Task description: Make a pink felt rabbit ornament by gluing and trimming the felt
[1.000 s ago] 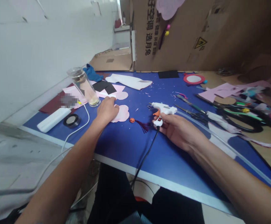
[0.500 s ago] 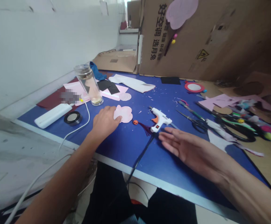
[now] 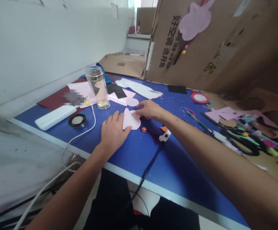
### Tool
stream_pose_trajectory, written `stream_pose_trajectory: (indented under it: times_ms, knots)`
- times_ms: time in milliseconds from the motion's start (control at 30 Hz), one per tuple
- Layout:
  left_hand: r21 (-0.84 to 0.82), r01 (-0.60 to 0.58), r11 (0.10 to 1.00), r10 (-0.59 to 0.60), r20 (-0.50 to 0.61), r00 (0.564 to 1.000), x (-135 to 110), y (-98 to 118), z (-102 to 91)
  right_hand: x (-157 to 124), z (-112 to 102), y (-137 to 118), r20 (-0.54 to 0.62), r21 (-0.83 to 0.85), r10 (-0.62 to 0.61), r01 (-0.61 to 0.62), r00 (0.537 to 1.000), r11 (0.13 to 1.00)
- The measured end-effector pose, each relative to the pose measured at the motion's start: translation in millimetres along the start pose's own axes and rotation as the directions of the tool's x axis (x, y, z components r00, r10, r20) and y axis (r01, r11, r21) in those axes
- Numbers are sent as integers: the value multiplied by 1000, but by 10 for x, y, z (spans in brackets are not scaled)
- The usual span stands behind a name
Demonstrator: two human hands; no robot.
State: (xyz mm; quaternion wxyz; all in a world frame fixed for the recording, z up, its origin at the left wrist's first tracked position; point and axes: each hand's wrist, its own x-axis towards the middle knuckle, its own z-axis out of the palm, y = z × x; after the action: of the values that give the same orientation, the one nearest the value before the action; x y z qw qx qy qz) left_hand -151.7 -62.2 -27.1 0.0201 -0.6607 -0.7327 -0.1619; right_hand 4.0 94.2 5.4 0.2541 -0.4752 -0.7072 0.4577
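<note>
A pink cloud-shaped cutout (image 3: pixel 132 120) lies on the blue table (image 3: pixel 172 166). My left hand (image 3: pixel 113 131) rests flat on its left edge, fingers stretched out. My right hand (image 3: pixel 149 109) reaches across and pinches the cutout's upper right edge with its fingertips. A small orange bead (image 3: pixel 143 129) with a dark tassel lies just right of the cutout. The white glue gun (image 3: pixel 165 134) lies on the table, mostly hidden under my right forearm, its black cord running off the front edge.
A glass of pale liquid (image 3: pixel 98 87) stands behind the cutout. A white block (image 3: pixel 56 117) and a tape roll (image 3: pixel 77 120) sit at left. Scissors (image 3: pixel 239 140), pink scraps and craft bits crowd the right. A big cardboard box (image 3: pixel 215 44) stands at the back.
My right hand let go of the glue gun, laid it on the table and crossed left to the pink cutout. My left hand slid the cutout nearer and stays on it.
</note>
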Motion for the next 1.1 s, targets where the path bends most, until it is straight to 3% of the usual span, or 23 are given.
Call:
stream_pose_trajectory:
  times_ms: [133,233,300,367,433,500,567,800,933,1100]
  knots:
    - [-152,5,988,-16,-75,997,23,-73,54,-33,94,-24,118,7,56,-57,991,998]
    - [-449,47,892,-127,-149,981,120,-142,71,-157,37,-47,89,173,3,-19,996,985]
    - [-682,84,726,-232,-128,964,203,-154,48,-259,-43,-57,18,322,-20,13,1000,947]
    - [-859,105,501,-276,-44,960,274,-116,-7,-375,-133,-65,-46,401,-26,43,999,915]
    - [-943,143,301,-223,77,972,320,-31,-81,-496,-215,-74,-108,447,-41,86,993,890]
    - [-957,217,191,-126,196,973,352,87,-151,-611,-289,-84,-168,484,-54,131,984,865]
    - [-956,248,155,-73,239,968,391,220,-197,-708,-358,-92,-215,513,-60,165,975,843]
    - [-981,158,111,-78,150,986,601,676,-262,-990,-593,-33,-290,611,-82,251,953,751]
    - [-986,119,114,-63,112,992,688,897,-318,-1161,-664,29,-280,610,-94,252,955,751]
    - [-989,131,74,31,134,990,774,1116,-366,-1265,-757,37,-387,590,-104,333,916,736]
